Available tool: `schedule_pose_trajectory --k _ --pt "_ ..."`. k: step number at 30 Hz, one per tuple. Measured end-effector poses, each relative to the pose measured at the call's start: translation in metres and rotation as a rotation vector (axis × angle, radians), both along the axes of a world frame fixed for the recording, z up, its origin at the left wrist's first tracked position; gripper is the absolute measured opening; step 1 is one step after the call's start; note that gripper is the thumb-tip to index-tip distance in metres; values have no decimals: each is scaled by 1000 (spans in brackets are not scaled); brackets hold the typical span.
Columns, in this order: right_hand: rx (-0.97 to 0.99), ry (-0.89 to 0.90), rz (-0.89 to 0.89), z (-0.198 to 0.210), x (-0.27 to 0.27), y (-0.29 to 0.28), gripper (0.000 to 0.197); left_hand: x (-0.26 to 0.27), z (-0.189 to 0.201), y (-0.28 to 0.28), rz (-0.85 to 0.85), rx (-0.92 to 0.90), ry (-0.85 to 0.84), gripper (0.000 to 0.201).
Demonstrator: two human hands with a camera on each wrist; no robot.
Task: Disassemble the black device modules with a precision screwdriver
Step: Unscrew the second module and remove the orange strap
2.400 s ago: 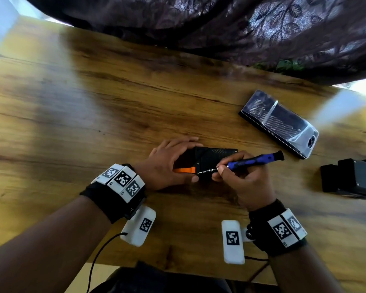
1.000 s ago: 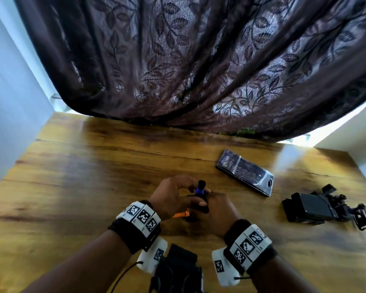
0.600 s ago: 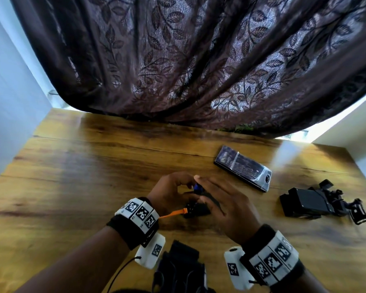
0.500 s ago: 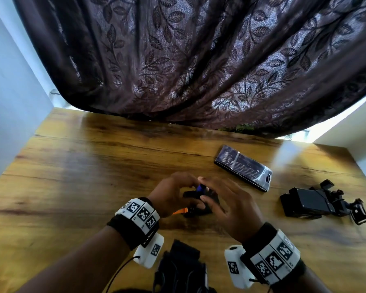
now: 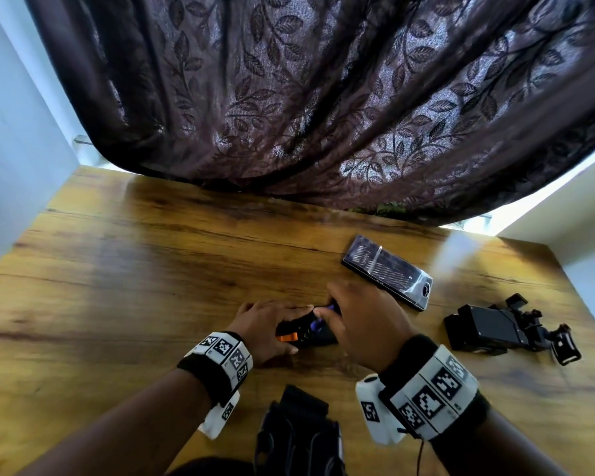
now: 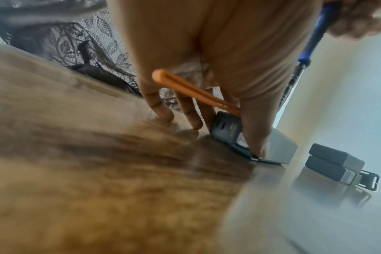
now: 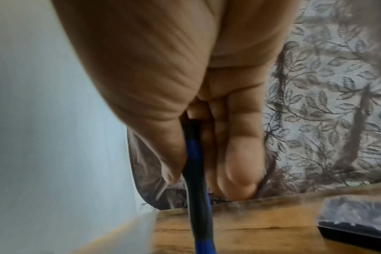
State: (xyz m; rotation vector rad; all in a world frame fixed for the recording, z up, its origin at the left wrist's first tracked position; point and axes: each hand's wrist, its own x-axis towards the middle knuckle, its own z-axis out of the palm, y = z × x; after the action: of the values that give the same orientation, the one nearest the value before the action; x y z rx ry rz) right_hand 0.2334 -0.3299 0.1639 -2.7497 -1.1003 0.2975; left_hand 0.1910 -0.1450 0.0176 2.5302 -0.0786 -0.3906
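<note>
- Wooden table (image 5: 152, 286): black module (image 5: 310, 333) lies near its front edge, under both hands.
- Left hand (image 5: 261, 331) pins the module flat, thumb and fingers clamped on its sides.
- Right hand (image 5: 364, 324), splayed half a second ago, now pinches the blue screwdriver (image 7: 195, 154) upright; unscrewing likely resumes.

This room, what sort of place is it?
Probably a home room used as a makeshift repair bench: a wooden table beneath a leaf-patterned curtain over a window, with a clear case of screwdriver bits.
</note>
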Motion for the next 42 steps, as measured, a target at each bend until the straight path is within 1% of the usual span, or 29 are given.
schedule_pose_trajectory --k 2,3,5,8,12,15,18,20,22,24,26,29,31,32,36,40,42 --pt "-152 0 51 4 0 6 19 0 3 0 11 -5 10 84" --pt "-221 0 76 5 -1 7 23 0 3 0 13 -8 15 85" --pt "-276 34 98 6 -2 9 30 1 2 1 15 -15 20 86" --pt "-212 95 141 7 -4 9 36 3 0 2 21 -32 21 80" --pt "-200 93 168 9 -7 11 28 4 -1 2 22 -38 29 75" --pt "-170 89 120 8 -11 15 31 4 -1 2 41 -35 35 70" --pt "-162 53 67 6 -17 19 31 4 -1 3 36 -18 48 76" --pt "-185 27 24 5 -18 21 36 4 -1 3 19 -16 48 83" --pt "-216 17 -8 5 -17 22 49 4 -2 4 11 -26 47 86" --pt "-219 24 8 4 -15 22 57 4 -4 4 9 -29 48 87" --pt "-193 48 31 5 -12 22 50 4 -4 4 14 -40 57 84" --pt "-189 59 40 6 -13 21 33 4 -1 5 33 -49 74 76" --pt "-203 39 18 7 -14 20 18 3 0 4 21 -38 68 78" --pt "-220 26 -4 8 -14 21 15 3 0 4 14 -29 57 81" --pt "-284 11 -54 9 -12 22 26 3 2 2 23 -28 42 85" --pt "-204 88 20 7 -11 22 32 5 3 3 28 -37 67 84" --pt "-201 102 40 5 -10 24 26 6 2 2 39 -38 69 82"
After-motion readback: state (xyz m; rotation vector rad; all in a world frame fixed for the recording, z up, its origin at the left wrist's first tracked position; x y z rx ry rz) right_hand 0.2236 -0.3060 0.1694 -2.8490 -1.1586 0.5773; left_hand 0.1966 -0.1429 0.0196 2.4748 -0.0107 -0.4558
